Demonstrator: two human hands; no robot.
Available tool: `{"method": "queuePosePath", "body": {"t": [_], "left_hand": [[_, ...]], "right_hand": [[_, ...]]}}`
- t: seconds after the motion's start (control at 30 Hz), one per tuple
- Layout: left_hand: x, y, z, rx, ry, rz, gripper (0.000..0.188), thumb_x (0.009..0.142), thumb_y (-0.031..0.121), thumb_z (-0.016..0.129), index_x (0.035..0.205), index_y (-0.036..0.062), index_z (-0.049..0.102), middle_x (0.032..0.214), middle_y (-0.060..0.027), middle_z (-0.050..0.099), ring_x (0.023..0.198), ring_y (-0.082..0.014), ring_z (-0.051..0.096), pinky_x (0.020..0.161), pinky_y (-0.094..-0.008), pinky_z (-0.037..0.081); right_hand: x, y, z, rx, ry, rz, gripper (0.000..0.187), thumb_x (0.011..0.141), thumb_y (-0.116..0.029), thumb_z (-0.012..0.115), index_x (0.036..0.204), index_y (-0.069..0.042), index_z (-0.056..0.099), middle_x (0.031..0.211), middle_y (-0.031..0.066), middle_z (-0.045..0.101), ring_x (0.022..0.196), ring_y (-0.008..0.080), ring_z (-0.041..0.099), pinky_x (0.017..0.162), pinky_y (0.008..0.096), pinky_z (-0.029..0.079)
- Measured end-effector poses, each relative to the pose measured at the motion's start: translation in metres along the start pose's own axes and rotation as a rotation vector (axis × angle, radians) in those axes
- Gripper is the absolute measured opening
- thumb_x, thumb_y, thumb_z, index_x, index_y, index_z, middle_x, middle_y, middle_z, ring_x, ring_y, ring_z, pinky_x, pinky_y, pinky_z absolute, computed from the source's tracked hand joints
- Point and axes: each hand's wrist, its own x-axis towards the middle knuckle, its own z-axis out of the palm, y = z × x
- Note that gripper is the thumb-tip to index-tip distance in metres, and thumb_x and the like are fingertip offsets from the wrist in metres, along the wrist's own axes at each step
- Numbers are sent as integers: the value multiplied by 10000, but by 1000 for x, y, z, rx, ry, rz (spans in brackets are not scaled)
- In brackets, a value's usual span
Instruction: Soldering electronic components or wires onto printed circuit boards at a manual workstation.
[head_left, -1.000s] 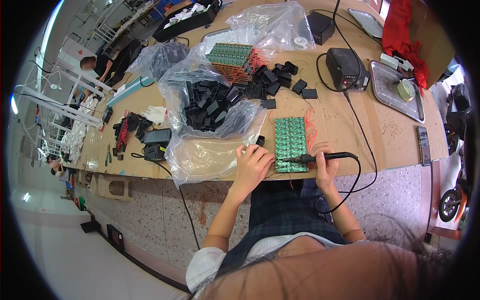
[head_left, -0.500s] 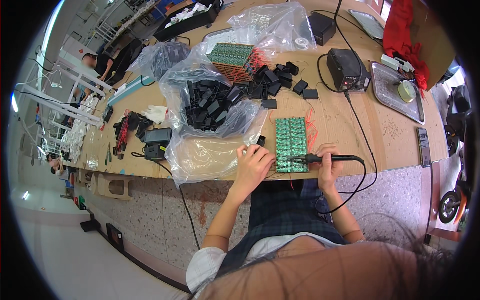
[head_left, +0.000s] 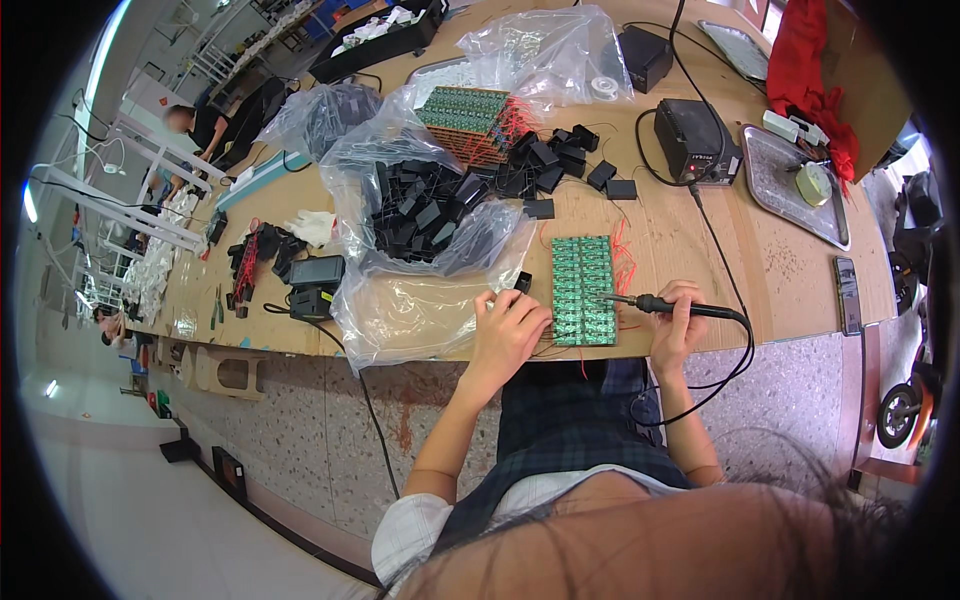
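Observation:
A green circuit board panel (head_left: 583, 270) with rows of small parts lies near the table's front edge, red wires (head_left: 622, 262) along its right side. My right hand (head_left: 676, 325) is closed round a soldering iron (head_left: 665, 304), whose metal tip points left over the right half of the panel; contact cannot be made out. My left hand (head_left: 510, 328) rests at the panel's lower left edge with its fingers bent together. What those fingers pinch is hidden; thin dark wires show beside them. A small black case (head_left: 523, 282) lies just beyond its fingertips.
A clear plastic bag (head_left: 400, 310) of black cases (head_left: 415, 215) lies left, more loose cases behind. Stacked green boards (head_left: 462, 115) stand farther back. Back right are a black soldering station (head_left: 695, 140) with its cable and a metal tray (head_left: 790, 205). A phone (head_left: 847, 295) lies far right.
My right hand has moved right and slightly away from me with the soldering iron. Its tip has shifted from the panel's lower rows to higher up. My left hand stays in place.

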Motion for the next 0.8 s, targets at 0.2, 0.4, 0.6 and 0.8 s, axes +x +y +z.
{"method": "queuePosePath", "body": {"t": [0.2, 0.4, 0.6, 0.8], "left_hand": [[1, 1, -1, 12, -3, 5, 119, 821, 149, 740, 920, 147, 675, 917, 33, 611, 976, -208, 544, 902, -458, 325], [1, 1, -1, 8, -4, 5, 112, 822, 148, 738, 911, 143, 670, 917, 30, 612, 969, -210, 542, 894, -452, 325], [1, 2, -1, 16, 0, 11, 112, 822, 146, 740, 908, 140, 669, 915, 28, 611, 968, -210, 542, 892, -448, 325], [1, 2, -1, 28, -2, 15, 113, 823, 149, 742, 912, 138, 673, 916, 24, 610, 966, -208, 546, 900, -446, 328]], "right_hand": [[0, 2, -2, -1, -12, 4, 205, 1067, -185, 449, 931, -43, 507, 928, 68, 490, 748, 107, 445, 610, 231, 366], [0, 2, -1, -5, -14, -2, 209, 1069, -188, 448, 930, -42, 506, 927, 69, 490, 736, 101, 436, 594, 225, 353], [-1, 3, -2, -18, -18, -7, 209, 1069, -185, 449, 930, -39, 505, 933, 76, 494, 762, 113, 448, 605, 229, 374], [-1, 1, -2, -8, -21, 4, 205, 1068, -180, 448, 933, -37, 506, 937, 80, 495, 780, 119, 454, 625, 230, 390]]}}
